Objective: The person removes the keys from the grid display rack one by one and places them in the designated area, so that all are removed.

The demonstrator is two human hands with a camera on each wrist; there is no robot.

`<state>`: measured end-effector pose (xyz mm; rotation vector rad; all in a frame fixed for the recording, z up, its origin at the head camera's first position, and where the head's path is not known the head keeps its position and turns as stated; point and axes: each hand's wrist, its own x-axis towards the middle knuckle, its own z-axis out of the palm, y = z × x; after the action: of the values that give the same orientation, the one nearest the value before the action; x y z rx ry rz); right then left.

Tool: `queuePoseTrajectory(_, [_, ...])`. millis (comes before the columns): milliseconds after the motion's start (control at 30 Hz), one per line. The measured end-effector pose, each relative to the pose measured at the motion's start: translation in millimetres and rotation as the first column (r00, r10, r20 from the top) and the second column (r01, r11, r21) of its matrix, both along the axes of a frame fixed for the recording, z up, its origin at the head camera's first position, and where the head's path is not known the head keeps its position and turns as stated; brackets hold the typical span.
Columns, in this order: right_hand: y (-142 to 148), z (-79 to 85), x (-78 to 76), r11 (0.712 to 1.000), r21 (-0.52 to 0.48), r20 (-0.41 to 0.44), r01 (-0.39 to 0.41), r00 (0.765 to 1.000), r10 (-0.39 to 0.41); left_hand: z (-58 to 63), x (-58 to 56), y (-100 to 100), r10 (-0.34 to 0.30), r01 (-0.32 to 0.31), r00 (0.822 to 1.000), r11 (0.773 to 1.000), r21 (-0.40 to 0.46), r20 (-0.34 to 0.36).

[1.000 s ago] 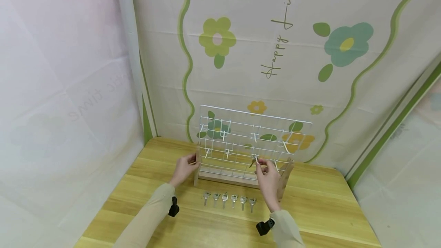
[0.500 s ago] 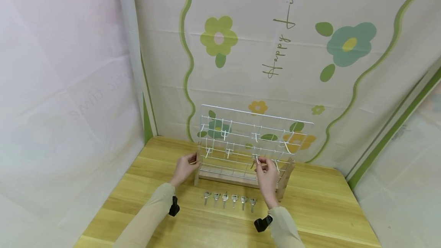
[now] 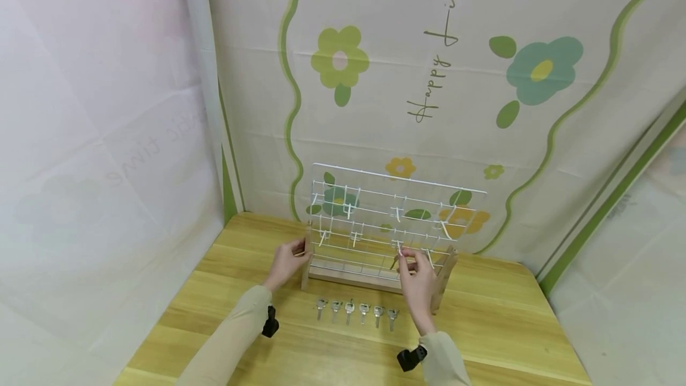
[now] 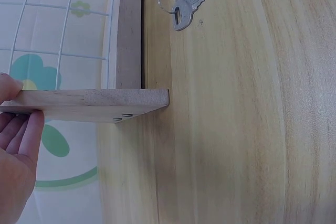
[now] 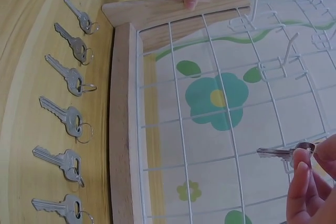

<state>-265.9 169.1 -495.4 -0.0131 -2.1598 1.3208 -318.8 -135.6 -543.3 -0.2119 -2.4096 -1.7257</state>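
Observation:
My right hand (image 3: 419, 282) pinches a key (image 5: 281, 152) by its head at a lower hook of the white wire grid rack (image 3: 370, 258). Its blade points left in the right wrist view; whether the ring is over the hook, I cannot tell. My left hand (image 3: 286, 264) grips the rack's left wooden side post (image 4: 89, 99), thumb on one face and fingers on the other. On the table in front of the rack lie several silver keys (image 3: 350, 308) in a row, each with a small ring, blades toward me.
Several white hooks (image 3: 348, 211) jut from the grid in two rows. The right wooden post (image 3: 443, 282) stands beside my right hand. A printed cloth (image 3: 396, 76) hangs behind the wooden table (image 3: 498, 320).
The right hand shifts only slightly at the lower hook, and the key it holds tilts a little. The left hand stays on the post.

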Motion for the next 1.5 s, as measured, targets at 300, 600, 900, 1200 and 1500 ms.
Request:
queuePoseTrajectory(300, [2, 4.0, 12.9, 1.0, 0.031, 0.016, -0.005, 1.0, 0.004, 0.6, 0.7, 0, 0.003, -0.003, 1.0, 1.0, 0.004, 0.004])
queuePoseTrajectory(600, [6, 11.7, 21.8, 0.998, -0.026, 0.004, -0.062, 0.998, 0.062, 1.7, 1.8, 1, 0.01, -0.01, 1.0, 1.0, -0.002, -0.01])
queuePoseTrajectory(900, [10, 9.2, 29.2, 0.994, -0.05, -0.017, -0.094, 0.995, 0.094, -1.1, 0.5, 0, 0.003, -0.004, 1.0, 1.0, -0.006, -0.012])
queuePoseTrajectory(1200, [22, -10.6, 36.5, 0.997, 0.022, 0.021, -0.08, 0.997, 0.079, -0.4, 0.2, 0, -0.001, 0.001, 1.0, 1.0, -0.007, 0.002])
queuePoseTrajectory(1500, [41, -34.6, 40.7, 0.988, 0.113, 0.156, -0.104, 0.984, 0.085, -0.9, -1.3, 0, 0.018, -0.018, 1.0, 1.0, -0.008, 0.012])
